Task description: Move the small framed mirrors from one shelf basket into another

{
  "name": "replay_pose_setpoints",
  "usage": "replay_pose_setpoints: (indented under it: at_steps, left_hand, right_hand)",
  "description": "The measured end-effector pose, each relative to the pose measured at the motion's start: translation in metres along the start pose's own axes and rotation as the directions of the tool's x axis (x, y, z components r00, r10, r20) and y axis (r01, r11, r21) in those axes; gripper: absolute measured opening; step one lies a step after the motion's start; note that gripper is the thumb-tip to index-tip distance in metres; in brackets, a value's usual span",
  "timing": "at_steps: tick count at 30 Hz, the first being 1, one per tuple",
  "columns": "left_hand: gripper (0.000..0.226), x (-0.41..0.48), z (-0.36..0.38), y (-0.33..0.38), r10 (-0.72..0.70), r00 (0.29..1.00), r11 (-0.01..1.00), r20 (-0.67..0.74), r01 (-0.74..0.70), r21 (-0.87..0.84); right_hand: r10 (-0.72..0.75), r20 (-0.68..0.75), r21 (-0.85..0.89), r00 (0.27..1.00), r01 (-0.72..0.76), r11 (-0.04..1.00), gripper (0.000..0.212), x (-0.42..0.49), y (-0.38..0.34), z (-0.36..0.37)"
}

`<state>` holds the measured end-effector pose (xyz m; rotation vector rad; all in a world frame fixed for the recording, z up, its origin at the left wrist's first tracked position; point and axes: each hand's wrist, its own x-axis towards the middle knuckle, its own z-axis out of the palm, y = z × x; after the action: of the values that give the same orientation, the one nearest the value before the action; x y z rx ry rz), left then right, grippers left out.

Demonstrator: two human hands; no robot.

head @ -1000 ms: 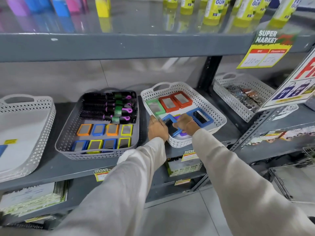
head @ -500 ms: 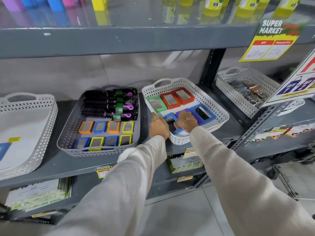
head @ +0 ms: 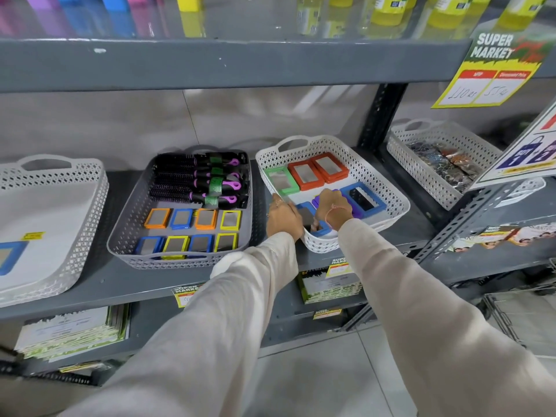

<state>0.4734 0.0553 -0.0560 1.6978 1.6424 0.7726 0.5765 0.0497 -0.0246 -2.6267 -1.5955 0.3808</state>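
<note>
Grey metal shelving in a shop carries four perforated plastic baskets on one level, with bottles blurred on the shelf above.

At far left, a pale basket holds one blue-framed mirror, partly cut off by the picture's edge. Next to it, the grey basket holds four black round hairbrushes with purple handle ends along the back, and eight small framed mirrors in two rows of four in front: orange, blue, orange, yellow behind; blue, yellow, blue, yellow nearer.

Beside that, the white basket contains a green-framed mirror and two red-framed mirrors at the back, a blue-framed mirror at right, a purple frame mostly hidden, and another blue-framed mirror at the near side.

Both hands reach into this basket's near end. The left hand rests over the rim, fingers curled; whether it grips anything cannot be told. The right hand covers the purple frame and the near blue mirror, fingers bent downward, its hold also unclear.

To the right, a fourth basket holds dark patterned packets, too blurred to count.
</note>
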Motion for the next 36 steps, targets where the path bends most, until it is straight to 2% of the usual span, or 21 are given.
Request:
replay_pose_setpoints:
  at_steps: [3, 8, 11, 14, 17, 20, 24, 26, 30, 36]
  left_hand:
    - [0.032, 0.002, -0.021, 0.005, 0.042, 0.998, 0.999, -0.038, -0.043, -0.026]
    - [0.032, 0.013, -0.088, 0.003, 0.108, 0.972, 0.993, -0.207, -0.117, -0.034]
    - [0.031, 0.020, -0.138, -0.009, 0.126, 0.938, 0.992, -0.324, -0.126, 0.021]
    - [0.031, 0.025, -0.189, -0.039, 0.096, 0.910, 0.992, -0.402, -0.057, 0.108]
    - [0.031, 0.022, -0.239, -0.079, 0.037, 0.888, 0.986, -0.459, 0.043, 0.161]
    - [0.029, 0.010, -0.281, -0.115, -0.066, 0.869, 0.983, -0.490, 0.140, 0.115]
    - [0.032, -0.013, -0.329, -0.158, -0.162, 0.845, 0.963, -0.510, 0.248, 0.104]
    - [0.033, -0.025, -0.346, -0.178, -0.194, 0.832, 0.946, -0.520, 0.300, 0.126]
    - [0.035, -0.043, -0.364, -0.213, -0.265, 0.832, 0.895, -0.487, 0.400, 0.195]
    - [0.041, -0.045, -0.351, -0.231, -0.222, 0.855, 0.832, -0.469, 0.417, 0.365]
  right_hand:
    - [-0.006, -0.041, 0.062, 0.999, 0.009, 0.998, 0.040, 0.003, -0.011, -0.013]
    - [-0.040, -0.178, 0.166, 0.983, 0.070, 0.984, 0.030, 0.010, -0.047, -0.039]
    - [-0.115, -0.252, 0.174, 0.961, 0.161, 0.971, 0.032, 0.008, -0.083, -0.047]
    - [-0.252, -0.287, 0.188, 0.924, 0.313, 0.931, 0.035, 0.002, -0.136, -0.041]
    - [-0.359, -0.266, 0.237, 0.895, 0.422, 0.875, 0.032, -0.020, -0.199, -0.030]
    - [-0.447, -0.224, 0.315, 0.866, 0.498, 0.808, 0.028, -0.047, -0.255, -0.014]
    - [-0.548, -0.127, 0.384, 0.826, 0.551, 0.741, 0.029, -0.077, -0.324, 0.011]
    - [-0.614, -0.091, 0.403, 0.784, 0.593, 0.698, 0.026, -0.087, -0.349, 0.024]
    - [-0.728, -0.067, 0.424, 0.682, 0.680, 0.598, 0.015, -0.104, -0.389, 0.053]
    - [-0.822, 0.018, 0.451, 0.570, 0.729, 0.515, 0.016, -0.122, -0.435, 0.087]
